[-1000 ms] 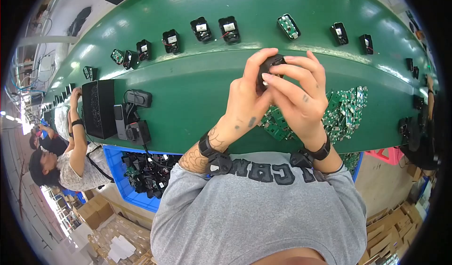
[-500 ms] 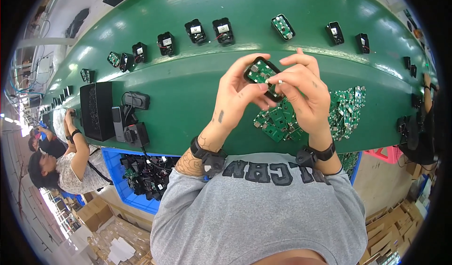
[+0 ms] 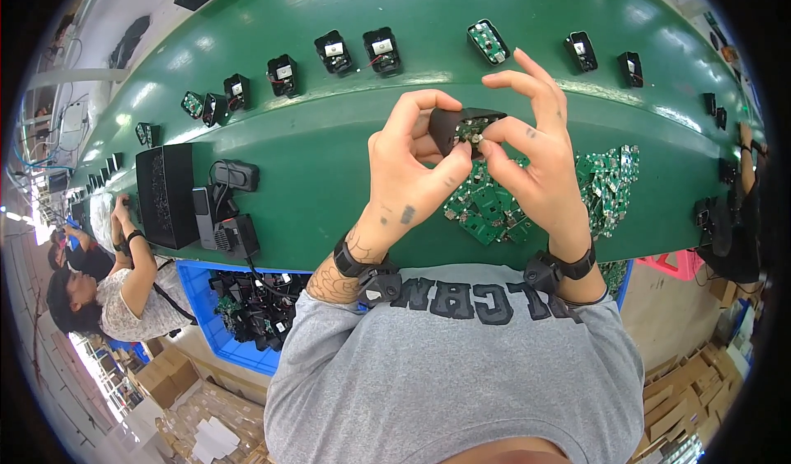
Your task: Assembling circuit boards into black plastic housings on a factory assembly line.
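Observation:
Above the table's middle, my left hand [image 3: 412,157] grips a black plastic housing [image 3: 445,128] by its sides, thumb at the near edge. The housing is tilted, so its outer wall shows. A green circuit board [image 3: 472,126] sits in its open side, seen at a slant. My right hand [image 3: 540,163] has thumb and index finger pinched at the board's near right edge, the other fingers raised and spread. Small pale parts show by these fingertips; what they pinch is too small to make out. Under the hands lies a heap of green circuit boards [image 3: 494,208].
Along the table's [image 3: 313,217] far side stand several black housings [image 3: 381,50], one with a green board [image 3: 489,42]. At left are a black box [image 3: 165,196] and black adapters [image 3: 236,175]. A blue bin [image 3: 206,320] holds black parts. A co-worker [image 3: 124,291] works at left.
My left hand has tipped the housing, so its board no longer faces up and its outer wall shows. My right fingertips have moved slightly down and left, to the board's near edge.

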{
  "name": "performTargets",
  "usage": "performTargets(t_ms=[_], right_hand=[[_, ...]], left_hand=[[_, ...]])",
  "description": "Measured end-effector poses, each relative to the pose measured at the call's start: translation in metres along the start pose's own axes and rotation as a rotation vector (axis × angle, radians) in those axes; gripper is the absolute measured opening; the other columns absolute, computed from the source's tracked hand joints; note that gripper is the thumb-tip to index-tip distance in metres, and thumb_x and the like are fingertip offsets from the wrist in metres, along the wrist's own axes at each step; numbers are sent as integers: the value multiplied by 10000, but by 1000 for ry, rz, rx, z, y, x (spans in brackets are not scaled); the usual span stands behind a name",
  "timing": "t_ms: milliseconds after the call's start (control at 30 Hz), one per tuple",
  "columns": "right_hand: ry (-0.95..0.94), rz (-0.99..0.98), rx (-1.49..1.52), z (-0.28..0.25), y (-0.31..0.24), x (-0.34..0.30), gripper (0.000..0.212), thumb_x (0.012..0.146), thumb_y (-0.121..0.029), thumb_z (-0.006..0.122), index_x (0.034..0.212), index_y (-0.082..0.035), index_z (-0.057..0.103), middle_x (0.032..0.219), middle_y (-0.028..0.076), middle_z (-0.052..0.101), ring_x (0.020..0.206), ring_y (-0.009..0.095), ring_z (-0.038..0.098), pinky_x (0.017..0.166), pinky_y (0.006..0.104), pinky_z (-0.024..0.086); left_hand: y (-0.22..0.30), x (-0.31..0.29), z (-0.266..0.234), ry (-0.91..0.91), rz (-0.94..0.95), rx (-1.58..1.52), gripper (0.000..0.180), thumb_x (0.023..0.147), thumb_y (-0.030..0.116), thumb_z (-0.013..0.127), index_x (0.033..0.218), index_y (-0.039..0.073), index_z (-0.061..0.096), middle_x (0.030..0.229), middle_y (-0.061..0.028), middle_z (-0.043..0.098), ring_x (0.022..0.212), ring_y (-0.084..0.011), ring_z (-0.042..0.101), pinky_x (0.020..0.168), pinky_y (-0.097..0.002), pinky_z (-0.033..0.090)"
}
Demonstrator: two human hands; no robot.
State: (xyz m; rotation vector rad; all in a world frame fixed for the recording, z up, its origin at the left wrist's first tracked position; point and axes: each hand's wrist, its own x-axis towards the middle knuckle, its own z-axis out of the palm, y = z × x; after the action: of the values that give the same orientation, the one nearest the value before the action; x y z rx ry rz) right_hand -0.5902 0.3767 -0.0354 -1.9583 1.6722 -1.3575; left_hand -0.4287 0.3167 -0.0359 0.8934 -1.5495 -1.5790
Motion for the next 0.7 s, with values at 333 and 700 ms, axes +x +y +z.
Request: performTargets(t_ms=[333,700], right_hand=[[-43,-8,6,-6,0,-2,36,718,-43,628,754,-45,626,1265,116,532,1360,416,321,1084,520,262],[-125,23,9,-6,2,-5,53,733,-17,618,785,-26,624,1239,101,532,1347,397,326,1071,506,293]], left_hand=[[3,0,3,1,3,19,362,760,-12,646,1097,-25,516,896,-90,683,783,-117,680,674,-247,566],[2,-2,4,-41,7,192,368,780,-35,640,1123,-18,509,936,-88,672,821,-120,671,707,-248,560]])
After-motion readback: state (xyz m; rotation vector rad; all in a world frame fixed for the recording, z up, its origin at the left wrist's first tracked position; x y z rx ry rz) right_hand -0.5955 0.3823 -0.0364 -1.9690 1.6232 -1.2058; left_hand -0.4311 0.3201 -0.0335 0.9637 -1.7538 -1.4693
